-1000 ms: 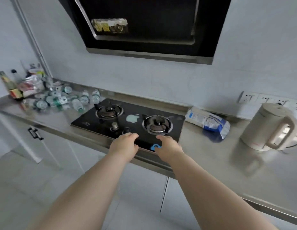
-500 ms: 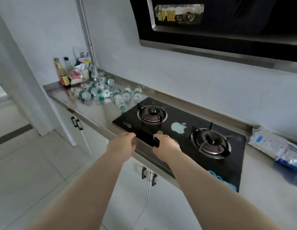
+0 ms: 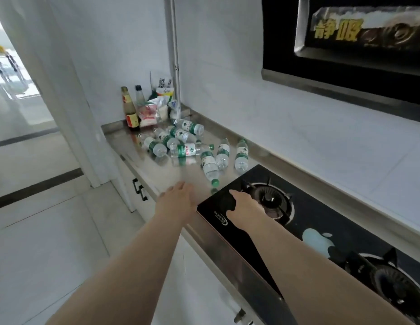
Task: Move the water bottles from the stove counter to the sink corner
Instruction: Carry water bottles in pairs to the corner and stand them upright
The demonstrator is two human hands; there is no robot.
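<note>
Several small clear water bottles (image 3: pixel 184 150) with green labels and green caps lie scattered on their sides on the steel counter (image 3: pixel 138 158), left of the black gas stove (image 3: pixel 321 240). The nearest bottle (image 3: pixel 210 167) points its cap toward me, close to the stove's corner. My left hand (image 3: pixel 178 199) reaches out flat over the counter's front edge, fingers apart, holding nothing, a short way below that bottle. Over the stove's left corner, beside the left burner (image 3: pixel 267 198), my right hand (image 3: pixel 243 205) is stretched out and empty.
A brown sauce bottle (image 3: pixel 130 110), a clear bottle (image 3: pixel 139 97) and some food packets (image 3: pixel 155 109) stand in the counter's far corner by a vertical pipe (image 3: pixel 175 57). The black range hood (image 3: pixel 349 43) hangs at upper right. Cabinet doors with dark handles (image 3: pixel 139 190) sit below.
The view has swung left and closer to the bottles. Both hands have moved left along the counter edge and opened out, the left one leaving the stove for the bare steel.
</note>
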